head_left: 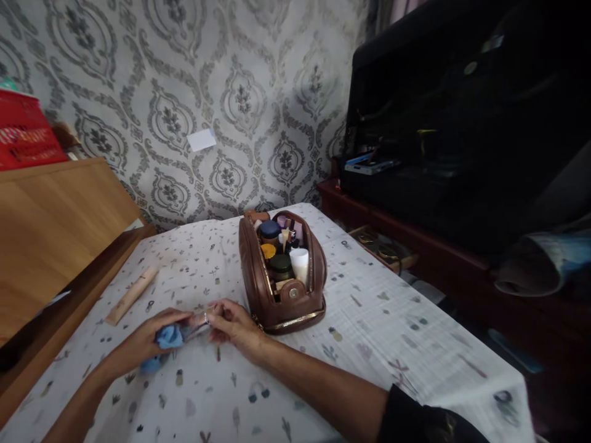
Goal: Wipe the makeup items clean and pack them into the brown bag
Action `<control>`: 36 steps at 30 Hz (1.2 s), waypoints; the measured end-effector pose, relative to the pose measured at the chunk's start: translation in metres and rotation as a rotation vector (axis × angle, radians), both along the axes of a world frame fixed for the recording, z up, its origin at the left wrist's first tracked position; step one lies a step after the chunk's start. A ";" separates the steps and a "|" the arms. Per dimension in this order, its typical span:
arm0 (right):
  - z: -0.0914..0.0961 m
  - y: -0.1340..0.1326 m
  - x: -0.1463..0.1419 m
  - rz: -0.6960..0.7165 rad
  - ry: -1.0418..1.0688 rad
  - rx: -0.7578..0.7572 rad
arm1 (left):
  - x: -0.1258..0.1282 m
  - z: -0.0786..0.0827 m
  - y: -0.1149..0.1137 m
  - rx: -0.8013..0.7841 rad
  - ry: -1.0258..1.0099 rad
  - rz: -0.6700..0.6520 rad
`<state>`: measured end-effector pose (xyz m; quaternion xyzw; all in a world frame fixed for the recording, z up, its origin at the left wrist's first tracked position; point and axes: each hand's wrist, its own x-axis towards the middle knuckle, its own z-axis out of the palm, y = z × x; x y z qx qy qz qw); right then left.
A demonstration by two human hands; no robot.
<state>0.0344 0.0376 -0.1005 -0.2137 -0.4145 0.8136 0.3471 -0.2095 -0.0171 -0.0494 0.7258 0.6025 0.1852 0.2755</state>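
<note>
My left hand is closed on a crumpled blue cloth, part of which hangs below the fingers. A small clear and pinkish item with a silvery band spans the gap between my hands, touching the cloth. My right hand pinches its far end; blur hides its exact kind. Just beyond the right hand stands a brown toiletry bag, unzipped at the top. Inside it are several jars and bottles, among them a white-capped bottle, a dark green lidded jar and a blue-lidded jar.
A long beige packet lies on the patterned white cloth covering the table. Wooden furniture borders the left, with a red box on it. A large black screen stands at right, above an open compartment.
</note>
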 end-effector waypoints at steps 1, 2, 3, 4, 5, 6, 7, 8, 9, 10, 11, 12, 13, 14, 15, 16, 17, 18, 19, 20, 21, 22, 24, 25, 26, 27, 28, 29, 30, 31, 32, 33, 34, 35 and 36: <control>-0.001 0.001 0.000 0.006 -0.016 0.023 | 0.002 -0.001 -0.004 0.004 -0.021 0.012; -0.002 0.001 -0.001 0.005 -0.030 0.035 | 0.003 -0.002 -0.006 0.022 -0.035 0.063; -0.003 0.002 -0.001 -0.002 -0.039 0.039 | 0.003 -0.001 -0.008 0.053 -0.043 0.151; -0.004 0.002 -0.002 -0.015 -0.046 0.035 | 0.003 0.000 -0.010 0.099 -0.049 0.265; -0.005 0.002 -0.002 -0.027 -0.050 0.032 | 0.005 0.003 -0.011 0.159 -0.056 0.390; -0.005 0.002 -0.002 -0.040 -0.052 0.033 | 0.009 0.006 -0.013 0.225 -0.064 0.513; -0.006 0.002 -0.003 -0.046 -0.055 0.038 | 0.015 0.009 -0.014 0.306 -0.086 0.603; -0.006 0.002 -0.003 -0.051 -0.054 0.047 | 0.023 0.012 -0.014 0.394 -0.110 0.661; -0.007 0.002 -0.002 -0.051 -0.054 0.055 | 0.035 0.014 -0.013 0.450 -0.130 0.680; -0.007 0.002 -0.002 -0.050 -0.054 0.063 | 0.048 0.014 -0.012 0.489 -0.138 0.662; -0.007 0.002 -0.002 -0.046 -0.052 0.067 | 0.062 0.012 -0.010 0.537 -0.122 0.614; -0.008 0.002 -0.001 -0.039 -0.052 0.068 | 0.076 0.009 -0.008 0.579 -0.092 0.556; -0.008 0.002 -0.001 -0.032 -0.050 0.069 | 0.089 0.004 -0.006 0.588 -0.043 0.468; -0.009 0.002 0.000 -0.028 -0.049 0.071 | 0.099 -0.002 -0.005 0.544 0.026 0.346; -0.009 0.002 0.000 -0.023 -0.050 0.075 | 0.108 -0.009 -0.004 0.504 0.086 0.253; -0.010 0.002 0.000 -0.022 -0.054 0.083 | 0.112 -0.015 -0.005 0.476 0.119 0.200; -0.011 0.002 0.000 -0.025 -0.062 0.093 | 0.114 -0.020 -0.005 0.457 0.141 0.173; -0.011 0.001 0.000 -0.026 -0.075 0.107 | 0.112 -0.025 -0.007 0.456 0.147 0.176; -0.012 0.001 0.000 -0.025 -0.086 0.117 | 0.107 -0.028 -0.009 0.461 0.145 0.198; -0.013 0.000 0.000 -0.021 -0.096 0.121 | 0.100 -0.031 -0.010 0.465 0.149 0.224; -0.013 0.000 -0.001 -0.016 -0.104 0.121 | 0.091 -0.032 -0.012 0.462 0.152 0.246; -0.014 0.000 -0.001 -0.014 -0.107 0.112 | 0.082 -0.034 -0.014 0.443 0.171 0.285; -0.015 -0.001 -0.001 -0.021 -0.112 0.089 | 0.063 -0.037 -0.016 0.414 0.202 0.351; -0.014 -0.001 0.000 -0.028 -0.115 0.077 | 0.054 -0.039 -0.017 0.415 0.212 0.379; -0.014 -0.001 0.000 -0.033 -0.119 0.070 | 0.046 -0.041 -0.018 0.430 0.222 0.379; -0.013 -0.001 0.001 -0.038 -0.119 0.068 | 0.039 -0.043 -0.018 0.453 0.235 0.380; -0.013 0.000 0.001 -0.041 -0.118 0.071 | 0.034 -0.044 -0.019 0.479 0.253 0.381; -0.012 0.000 0.002 -0.044 -0.116 0.077 | 0.030 -0.046 -0.019 0.497 0.277 0.382; -0.011 0.000 0.002 -0.044 -0.114 0.086 | 0.027 -0.047 -0.020 0.502 0.308 0.394; -0.010 0.000 0.003 -0.041 -0.114 0.095 | 0.025 -0.048 -0.020 0.491 0.342 0.413; -0.010 -0.001 0.003 -0.032 -0.116 0.103 | 0.024 -0.050 -0.020 0.468 0.376 0.438; -0.009 -0.001 0.003 -0.021 -0.120 0.109 | 0.025 -0.051 -0.021 0.435 0.405 0.463; -0.009 -0.002 0.003 -0.011 -0.122 0.113 | 0.025 -0.052 -0.021 0.403 0.422 0.486; -0.009 -0.002 0.004 -0.006 -0.123 0.117 | 0.026 -0.052 -0.022 0.382 0.425 0.508; -0.009 -0.003 0.004 -0.007 -0.124 0.122 | 0.026 -0.052 -0.023 0.371 0.413 0.527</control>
